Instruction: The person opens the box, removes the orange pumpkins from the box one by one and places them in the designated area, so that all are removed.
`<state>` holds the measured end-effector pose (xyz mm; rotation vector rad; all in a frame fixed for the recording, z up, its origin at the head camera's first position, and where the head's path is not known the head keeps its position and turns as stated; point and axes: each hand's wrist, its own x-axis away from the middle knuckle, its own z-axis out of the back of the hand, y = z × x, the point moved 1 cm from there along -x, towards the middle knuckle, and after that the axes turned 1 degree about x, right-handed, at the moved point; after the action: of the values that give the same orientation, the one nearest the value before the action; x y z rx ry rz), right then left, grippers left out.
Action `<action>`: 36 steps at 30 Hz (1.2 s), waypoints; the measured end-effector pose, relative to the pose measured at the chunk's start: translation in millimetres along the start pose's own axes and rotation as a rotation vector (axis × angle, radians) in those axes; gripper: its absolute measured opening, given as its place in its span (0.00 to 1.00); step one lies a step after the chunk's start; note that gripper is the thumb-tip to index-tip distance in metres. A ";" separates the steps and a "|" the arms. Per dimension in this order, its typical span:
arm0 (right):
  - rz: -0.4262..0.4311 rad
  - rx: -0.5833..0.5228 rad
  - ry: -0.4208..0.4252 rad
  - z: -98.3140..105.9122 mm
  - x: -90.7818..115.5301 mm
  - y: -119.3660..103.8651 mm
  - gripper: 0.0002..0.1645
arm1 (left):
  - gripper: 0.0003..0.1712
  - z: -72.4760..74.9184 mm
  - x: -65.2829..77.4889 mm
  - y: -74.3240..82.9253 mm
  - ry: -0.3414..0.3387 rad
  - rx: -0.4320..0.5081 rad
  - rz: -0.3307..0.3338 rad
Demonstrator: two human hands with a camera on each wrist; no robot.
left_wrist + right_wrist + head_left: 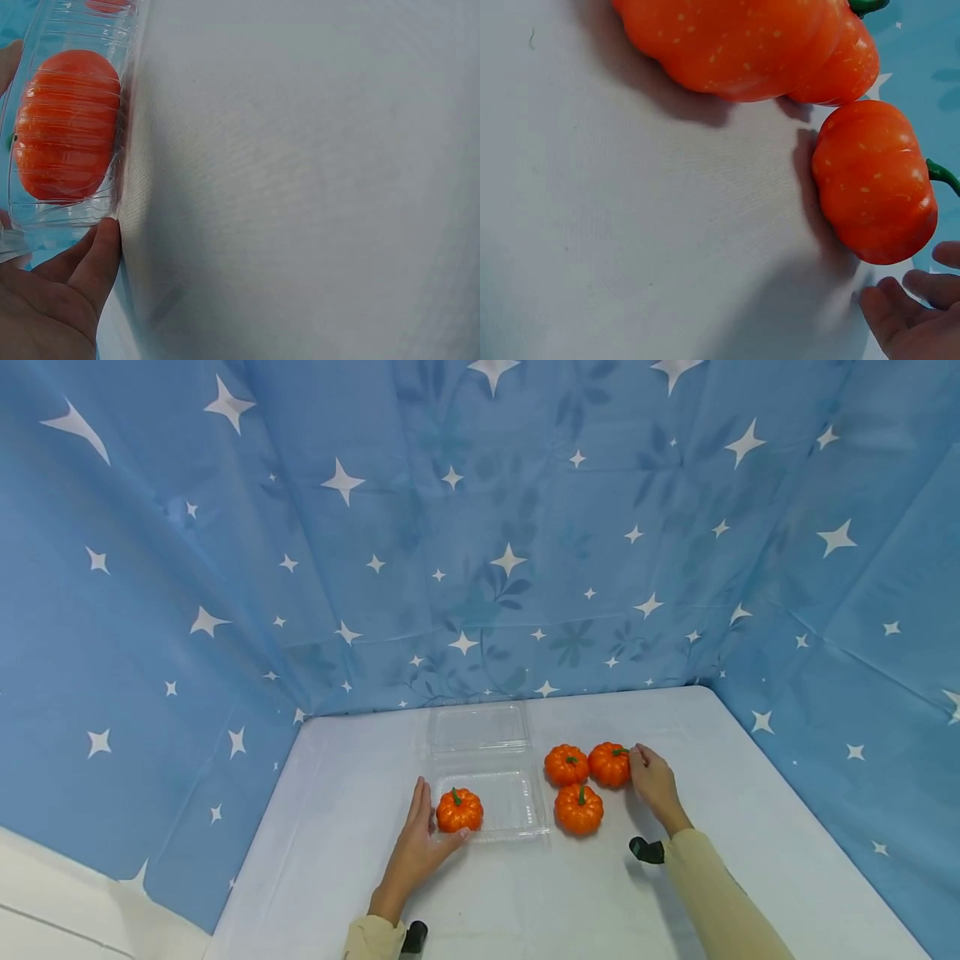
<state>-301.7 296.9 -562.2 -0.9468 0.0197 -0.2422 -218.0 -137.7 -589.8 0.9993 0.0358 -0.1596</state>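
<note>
A clear plastic clamshell container [513,797] lies unfolded on the table with one orange toy pumpkin [459,814] in its near left part. My left hand [415,852] rests along the container's left side, fingers and thumb spread around that corner. Fingertips [107,234] touch the plastic wall in the left wrist view. To the right of the container, three more pumpkins sit close together: a back left one [566,767], a front one [578,811] and a back right one [610,767]. Beside the back right pumpkin is my right hand [655,785], fingers loosely bent, holding nothing.
The container's lid [480,727] lies flat toward the back of the white-covered table [337,810]. A blue curtain [420,568] with white stars hangs along the back and sides. Dark wrist-camera pieces [647,850] stick out by the sleeves.
</note>
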 end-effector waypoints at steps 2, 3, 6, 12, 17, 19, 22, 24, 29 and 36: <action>-0.018 -0.020 -0.001 0.5 0.1 -1.6 0.43 | 0.69 -0.4 0.1 -0.6 -0.001 -0.005 0.001; -0.029 -0.029 -0.004 0.8 0.4 -2.9 0.44 | 0.69 -0.7 0.2 -0.9 -0.002 -0.007 0.001; -0.067 -0.045 -0.009 1.1 0.9 -8.2 0.49 | 0.70 -1.0 0.7 -1.3 -0.003 -0.003 0.002; -0.050 -0.072 0.019 1.1 2.0 -25.7 0.50 | 0.70 -1.2 1.6 -1.2 -0.004 0.003 0.007; 0.066 -0.147 0.038 -1.7 5.3 -45.9 0.46 | 0.69 -0.6 1.3 0.4 0.001 0.009 0.007; 0.106 -0.171 0.032 -4.3 5.7 -52.8 0.45 | 0.69 -0.4 1.3 0.7 0.004 0.009 0.004; 0.147 -0.204 0.016 -9.7 6.3 -62.5 0.45 | 0.70 -0.4 1.0 0.8 0.001 0.001 0.001; 0.165 -0.215 0.008 -14.5 6.9 -68.7 0.44 | 0.70 -0.2 0.8 0.7 0.000 -0.004 -0.002; 0.214 -0.242 -0.009 -29.8 14.5 -85.0 0.41 | 0.70 0.5 0.3 0.5 -0.005 -0.001 -0.001; 0.319 -0.313 -0.099 -53.8 25.4 -100.2 0.39 | 0.70 0.3 0.4 0.1 -0.005 0.000 0.001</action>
<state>-303.4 192.3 -510.8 -1.2489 0.1191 0.1072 -217.6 -137.9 -589.6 0.9992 0.0303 -0.1614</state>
